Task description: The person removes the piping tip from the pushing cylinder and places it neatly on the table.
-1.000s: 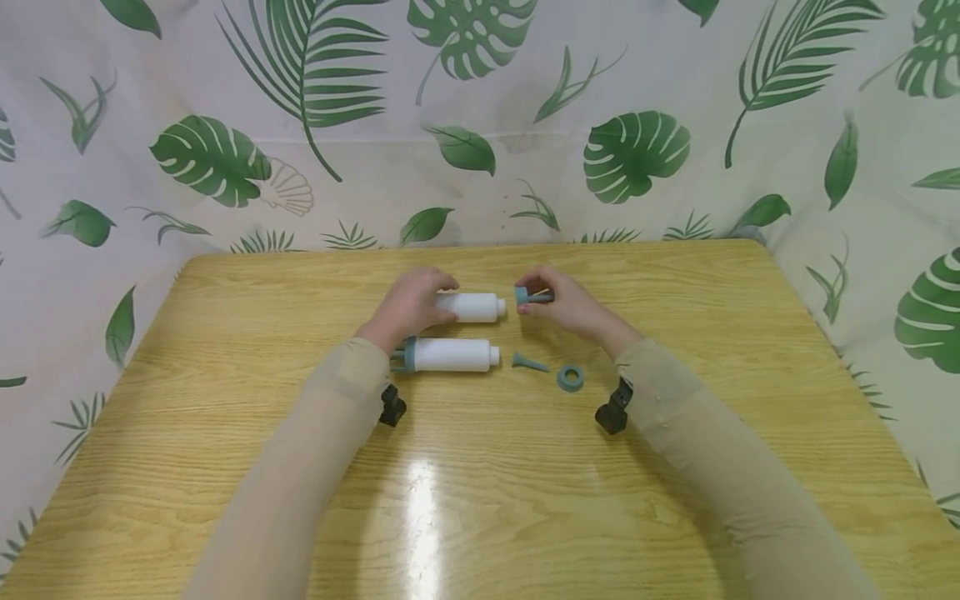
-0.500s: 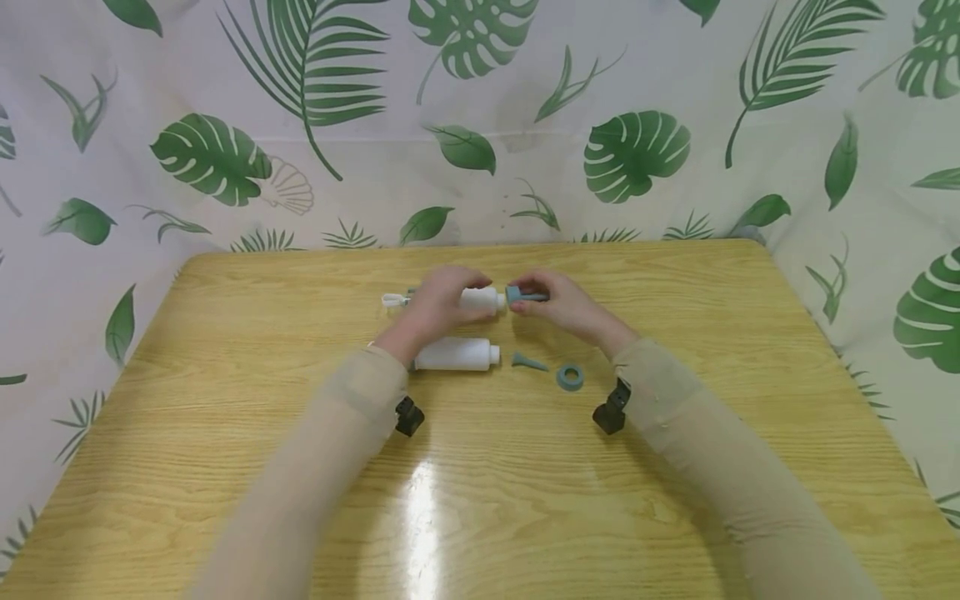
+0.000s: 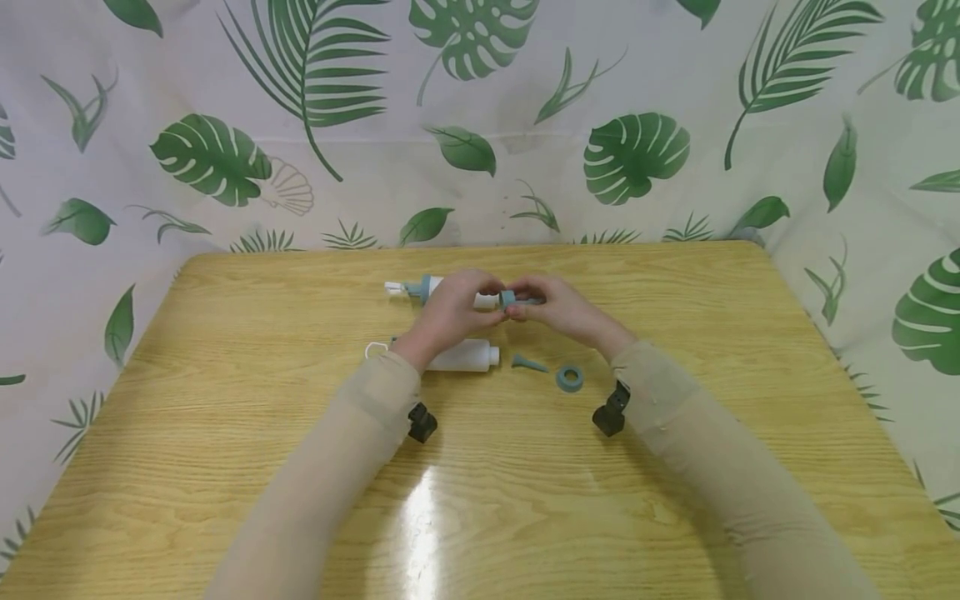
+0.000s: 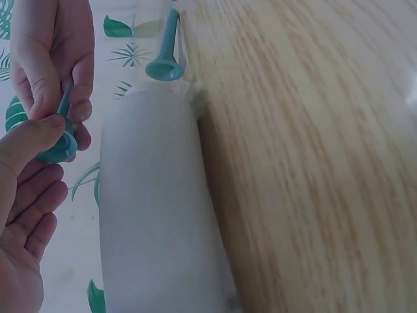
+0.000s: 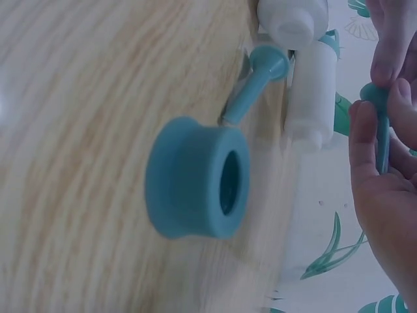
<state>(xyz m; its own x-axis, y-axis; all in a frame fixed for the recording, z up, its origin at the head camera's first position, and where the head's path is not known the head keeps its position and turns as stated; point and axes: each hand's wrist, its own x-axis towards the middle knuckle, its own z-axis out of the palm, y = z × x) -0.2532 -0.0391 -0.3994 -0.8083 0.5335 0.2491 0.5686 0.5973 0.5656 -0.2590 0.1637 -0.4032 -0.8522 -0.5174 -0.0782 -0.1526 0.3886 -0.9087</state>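
My right hand [image 3: 566,310] holds a teal nozzle cap [image 3: 508,300], a ring with a thin spout sticking out of it. Left thumb and fingers pinch the ring end of the same cap; in the left wrist view that thumb lies on the cap [image 4: 60,149]. My left hand [image 3: 453,308] arches over the far white bottle [image 3: 437,287], partly hiding it. Under the left wrist lies a second white bottle [image 3: 468,356], its neck pointing right. A loose teal nozzle [image 3: 530,363] with a flared end and a teal ring [image 3: 570,378] lie right of that bottle.
Both bottles lie on their sides on the wooden table [image 3: 525,483]. The far one has a teal fitting [image 3: 415,289] with a white tip at its left end; a white loop [image 3: 375,350] shows at the near one's left end. A leaf-patterned cloth [image 3: 517,158] hangs behind the table.
My left hand has moved right along the far bottle and come to the nozzle cap. The right hand has shifted slightly left with the cap. The far bottle's left end is now uncovered.
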